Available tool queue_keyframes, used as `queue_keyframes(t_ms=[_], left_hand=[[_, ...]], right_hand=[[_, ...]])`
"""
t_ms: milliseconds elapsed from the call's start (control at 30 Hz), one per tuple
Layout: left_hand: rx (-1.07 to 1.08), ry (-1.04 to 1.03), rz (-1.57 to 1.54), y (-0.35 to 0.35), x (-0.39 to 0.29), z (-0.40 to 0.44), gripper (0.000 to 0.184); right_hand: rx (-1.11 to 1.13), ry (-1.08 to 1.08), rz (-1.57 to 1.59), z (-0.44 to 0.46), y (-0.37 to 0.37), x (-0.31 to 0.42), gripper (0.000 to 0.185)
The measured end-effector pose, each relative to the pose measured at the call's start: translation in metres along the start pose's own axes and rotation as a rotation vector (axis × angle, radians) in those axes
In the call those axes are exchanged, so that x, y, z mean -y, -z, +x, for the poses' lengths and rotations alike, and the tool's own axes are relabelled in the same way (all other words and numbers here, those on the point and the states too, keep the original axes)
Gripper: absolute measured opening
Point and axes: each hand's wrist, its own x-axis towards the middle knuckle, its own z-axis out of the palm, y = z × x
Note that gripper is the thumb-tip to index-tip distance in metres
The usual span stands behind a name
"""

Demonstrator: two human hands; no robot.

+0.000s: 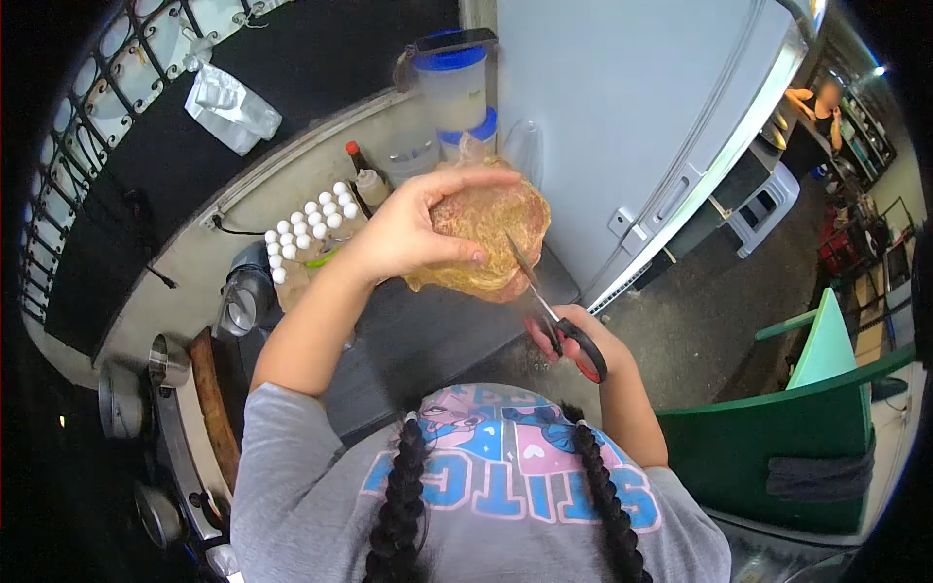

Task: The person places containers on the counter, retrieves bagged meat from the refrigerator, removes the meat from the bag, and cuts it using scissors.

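My left hand (423, 228) grips a clear plastic bag (501, 219) from its left side, thumb below and fingers along the top. The bag is packed with something yellowish-brown and pink that looks like marinated meat. Its gathered top points away from me. In my right hand (607, 340) are scissors (581, 348) with black and red handles. Their blades reach up to the lower right face of the bag; whether they have cut into it I cannot tell. Both hands hold the bag and scissors above the dark tabletop (418, 335).
A tray of white eggs (316, 222) sits left of the bag. Behind it stand a red-capped bottle (358, 155) and blue-lidded containers (455, 92). A refrigerator (612, 126) rises at the back right, a green chair (758, 447) stands right, and another person (826, 117) is far off.
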Motion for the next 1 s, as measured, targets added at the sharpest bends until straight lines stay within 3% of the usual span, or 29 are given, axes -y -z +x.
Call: queue_keyframes(t_ms=[133, 233, 300, 333, 367, 467, 700, 833, 1000], left_hand=[[-0.002, 0.077, -0.104, -0.002, 0.001, 0.000, 0.078], [-0.017, 0.070, -0.098, -0.003, 0.006, -0.002, 0.081], [-0.022, 0.092, -0.206, -0.001, 0.006, -0.006, 0.084], [-0.034, 0.097, -0.203, -0.001, 0.005, -0.007, 0.084], [-0.023, 0.097, -0.236, -0.002, 0.004, -0.009, 0.086], [-0.014, 0.081, -0.265, -0.002, 0.008, -0.014, 0.088], [-0.007, 0.053, -0.090, -0.006, 0.013, -0.032, 0.076], [-0.017, 0.058, 0.082, -0.003, 0.004, -0.044, 0.075], [-0.022, 0.078, 0.143, -0.001, 0.009, -0.058, 0.077]], right_hand=[[-0.056, -0.144, 0.008, -0.010, -0.005, 0.003, 0.067], [-0.140, -0.208, -0.136, -0.009, -0.014, 0.005, 0.078], [0.018, -0.104, 0.156, -0.009, -0.008, -0.022, 0.066], [0.014, -0.005, 0.128, -0.007, -0.010, -0.028, 0.077], [0.028, -0.012, 0.132, -0.006, -0.011, -0.030, 0.077], [0.078, -0.073, 0.074, -0.004, -0.011, -0.026, 0.107], [0.111, -0.099, -0.007, 0.010, -0.006, -0.022, 0.109], [0.069, -0.188, 0.099, 0.012, -0.013, -0.024, 0.101], [0.088, -0.213, 0.086, 0.019, -0.015, -0.030, 0.074]])
